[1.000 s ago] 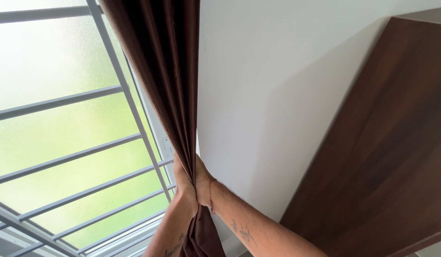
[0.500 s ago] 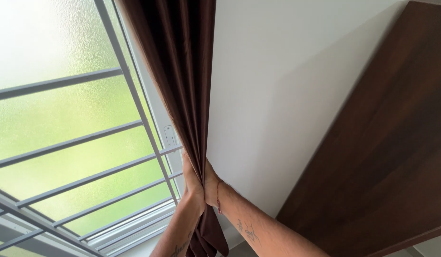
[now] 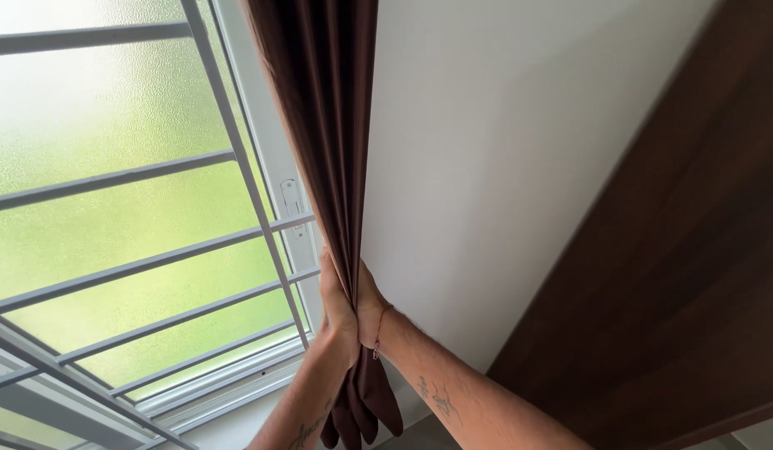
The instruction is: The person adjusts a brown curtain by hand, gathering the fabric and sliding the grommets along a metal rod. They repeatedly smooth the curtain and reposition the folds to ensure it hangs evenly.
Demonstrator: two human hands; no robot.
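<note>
A dark brown curtain (image 3: 320, 108) hangs bunched together beside the window, its lower end dangling below my wrists. My left hand (image 3: 336, 312) presses against the gathered folds from the window side. My right hand (image 3: 370, 304) closes on the same bunch from the wall side, a thin bracelet at its wrist. Both hands squeeze the curtain between them at about the height of the lower window frame.
A frosted window (image 3: 111, 192) with white metal bars (image 3: 153, 267) fills the left. A white wall (image 3: 503, 167) stands behind the curtain. A dark wooden panel (image 3: 686, 275) leans across the right side.
The view has shifted slightly, and my hands and the curtain sit a little further right in the picture. Both hands keep their hold on the gathered curtain.
</note>
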